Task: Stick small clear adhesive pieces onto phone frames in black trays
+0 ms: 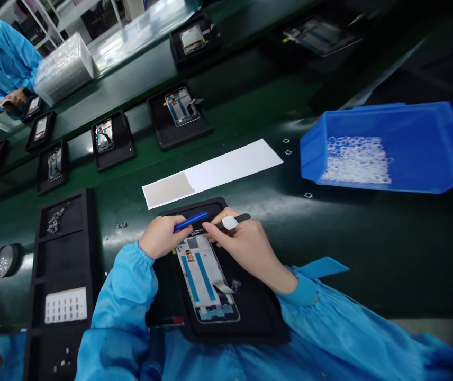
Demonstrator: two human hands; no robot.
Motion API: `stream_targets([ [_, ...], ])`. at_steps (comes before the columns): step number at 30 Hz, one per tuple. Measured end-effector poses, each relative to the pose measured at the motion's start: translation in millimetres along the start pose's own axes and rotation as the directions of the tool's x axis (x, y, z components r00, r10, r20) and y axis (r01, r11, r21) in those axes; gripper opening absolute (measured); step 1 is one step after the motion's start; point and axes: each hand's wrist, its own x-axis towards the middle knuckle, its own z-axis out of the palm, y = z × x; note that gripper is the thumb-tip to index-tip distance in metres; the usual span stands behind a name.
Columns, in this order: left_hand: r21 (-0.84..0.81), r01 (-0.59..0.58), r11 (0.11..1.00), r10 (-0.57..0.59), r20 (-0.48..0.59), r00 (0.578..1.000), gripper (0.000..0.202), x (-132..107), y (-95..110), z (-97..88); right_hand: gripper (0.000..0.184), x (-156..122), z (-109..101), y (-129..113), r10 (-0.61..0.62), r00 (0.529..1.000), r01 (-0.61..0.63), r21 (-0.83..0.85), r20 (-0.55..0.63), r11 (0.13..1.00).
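A phone frame (206, 280) with blue strips lies in a black tray (250, 312) right in front of me. My left hand (161, 236) is closed around a blue pen-like tool (190, 220), whose tip points at the frame's top edge. My right hand (244, 246) pinches a dark tweezer-like tool (236, 219) with a small white piece at its grip, and its fingertips touch the top of the frame. Both hands meet over the frame's upper end.
A blue bin (389, 148) of small white parts sits at the right. A white paper strip (214, 172) lies beyond the tray. A black compartment tray (62, 280) stands at the left. Several trays with phone frames (181, 108) ride the green belt. Another person (6, 63) works far left.
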Motion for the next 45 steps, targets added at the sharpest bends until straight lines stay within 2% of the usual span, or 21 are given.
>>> stream_targets([
  [5,-0.019,0.001,1.000,-0.001,0.009,1.000,0.021,0.3,-0.4,1.4,0.027,1.4,-0.3,0.0,0.051,0.998,-0.054,0.069,0.042,0.996],
  [19,-0.009,0.015,1.000,-0.015,-0.005,1.000,0.019,0.1,1.1,2.5,0.029,1.2,-0.7,-2.2,0.021,0.999,-0.021,0.016,0.034,1.000],
  [29,0.123,0.053,0.991,-0.048,-0.050,0.998,0.017,-0.8,6.1,6.7,0.029,1.1,-1.5,-1.2,-0.023,1.000,0.024,-0.057,0.017,0.998],
  [33,0.144,0.056,0.988,-0.052,-0.031,0.998,0.020,-0.4,6.9,4.6,0.028,0.7,-1.6,-1.1,-0.022,1.000,0.023,-0.061,0.020,0.998],
  [39,0.167,0.065,0.984,-0.065,-0.005,0.998,0.019,-1.0,9.3,2.6,0.026,1.1,-1.2,-1.0,-0.085,0.996,0.084,-0.099,-0.007,0.992],
  [45,0.299,0.095,0.949,-0.090,-0.032,0.995,0.016,-0.2,15.3,6.2,0.026,-1.8,-2.3,-0.1,-0.153,0.988,0.150,-0.151,-0.008,0.977],
])
